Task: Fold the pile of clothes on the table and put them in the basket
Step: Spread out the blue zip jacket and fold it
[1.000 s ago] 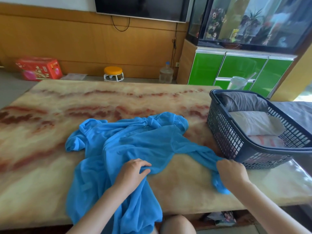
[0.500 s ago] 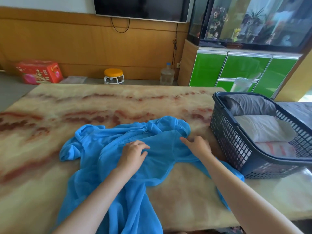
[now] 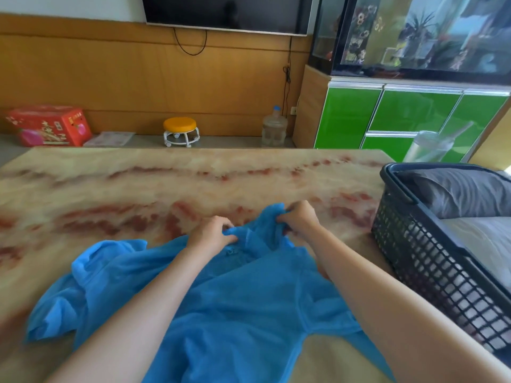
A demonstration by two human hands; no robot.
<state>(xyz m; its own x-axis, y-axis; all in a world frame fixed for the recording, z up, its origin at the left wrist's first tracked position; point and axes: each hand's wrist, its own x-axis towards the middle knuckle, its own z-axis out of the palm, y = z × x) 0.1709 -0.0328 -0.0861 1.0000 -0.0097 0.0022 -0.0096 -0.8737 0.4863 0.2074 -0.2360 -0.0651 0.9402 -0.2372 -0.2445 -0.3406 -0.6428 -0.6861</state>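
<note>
A thin blue garment (image 3: pixel 221 305) lies crumpled on the marble-patterned table (image 3: pixel 138 189), spreading toward me and over the near edge. My left hand (image 3: pixel 210 233) pinches the fabric near its far middle. My right hand (image 3: pixel 300 218) grips a bunched far corner of the same garment, a little to the right. A dark plastic basket (image 3: pixel 420 261) stands at the table's right end. It holds a folded grey piece (image 3: pixel 464 194) and a white piece (image 3: pixel 486 241).
A clear lidded cup with a straw (image 3: pixel 428 145) stands behind the basket. Beyond the table are a green cabinet (image 3: pixel 401 117) under a fish tank, a water jug (image 3: pixel 273 128), a yellow stool (image 3: pixel 180 131) and a red box (image 3: pixel 48 125) on the floor.
Both hands have moved forward to the garment's far edge. The right hand left the sleeve by the basket and now grips the far corner. The left now pinches cloth beside it.
</note>
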